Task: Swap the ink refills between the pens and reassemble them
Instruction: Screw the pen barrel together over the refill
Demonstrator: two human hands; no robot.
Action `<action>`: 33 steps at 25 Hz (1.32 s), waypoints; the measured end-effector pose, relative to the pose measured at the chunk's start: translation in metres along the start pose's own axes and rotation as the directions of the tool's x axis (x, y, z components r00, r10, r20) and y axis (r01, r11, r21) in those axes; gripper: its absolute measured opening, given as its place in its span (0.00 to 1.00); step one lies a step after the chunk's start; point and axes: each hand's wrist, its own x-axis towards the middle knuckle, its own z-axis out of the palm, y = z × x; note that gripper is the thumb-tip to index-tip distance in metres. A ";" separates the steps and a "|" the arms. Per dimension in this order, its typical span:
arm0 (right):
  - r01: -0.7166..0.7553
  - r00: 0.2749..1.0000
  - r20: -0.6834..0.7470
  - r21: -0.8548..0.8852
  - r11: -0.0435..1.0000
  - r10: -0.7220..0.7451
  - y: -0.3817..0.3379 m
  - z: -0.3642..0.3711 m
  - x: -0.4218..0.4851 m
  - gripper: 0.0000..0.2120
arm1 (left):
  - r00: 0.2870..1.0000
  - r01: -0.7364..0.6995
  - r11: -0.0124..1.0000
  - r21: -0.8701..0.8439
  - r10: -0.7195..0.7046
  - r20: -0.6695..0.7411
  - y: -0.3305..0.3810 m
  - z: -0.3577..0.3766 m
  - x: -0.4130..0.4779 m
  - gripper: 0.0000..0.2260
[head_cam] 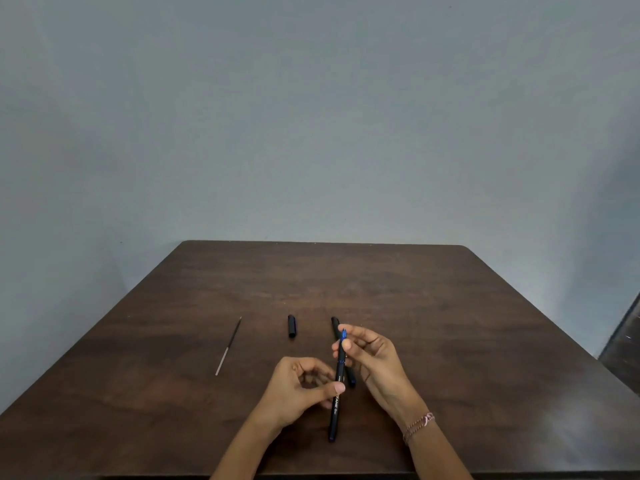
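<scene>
Nearest: held pen (336,407), black barrel with white print, raised off the counter (450,306), back end toward the camera, blue tip (343,334) pointing away. The left hand (298,389) pinches mid-barrel, thumb on top and fingers curled under. The right hand (374,358) pinches the front section just behind the tip with thumb and fingertips, other fingers loosely spread. There's a bracelet (419,424) on the right wrist.

Just behind the held pen, a second pen (335,323) lies on the counter, partly hidden by the right hand; can't tell if it is whole or has a refill inside. Further left is a cap (292,326), off and lying alone. Further left again is a loose refill (228,346), thin, lying bare on the counter well apart from both pens.

Progress, as a judgement: early to middle. One refill is out and one cap is off. The held pen's front end is being worked, but whether twisting open or closed I can't tell. Still to do: seat each refill in the other barrel, close up, recap.

Containers: none apart from the barrels; their contents aren't visible beyond the blue tip.
</scene>
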 end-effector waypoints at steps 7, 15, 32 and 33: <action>-0.016 1.000 0.011 0.070 0.997 0.015 -0.003 0.002 -0.003 0.17 | 1.000 -0.003 1.000 -0.014 0.003 0.000 0.005 0.001 -0.002 0.07; -0.055 0.997 0.052 0.071 0.996 0.052 -0.005 0.002 -0.005 0.17 | 0.999 0.031 0.999 -0.020 -0.031 -0.014 0.005 0.000 -0.001 0.06; -0.006 0.999 0.044 -0.022 1.000 0.007 -0.005 0.004 -0.009 0.18 | 1.000 -0.003 1.000 -0.028 0.002 -0.001 0.007 0.002 -0.003 0.04; -0.001 0.999 0.039 -0.041 0.999 0.002 -0.005 0.004 -0.008 0.18 | 1.000 -0.001 1.000 -0.028 0.001 0.001 0.007 0.003 -0.004 0.05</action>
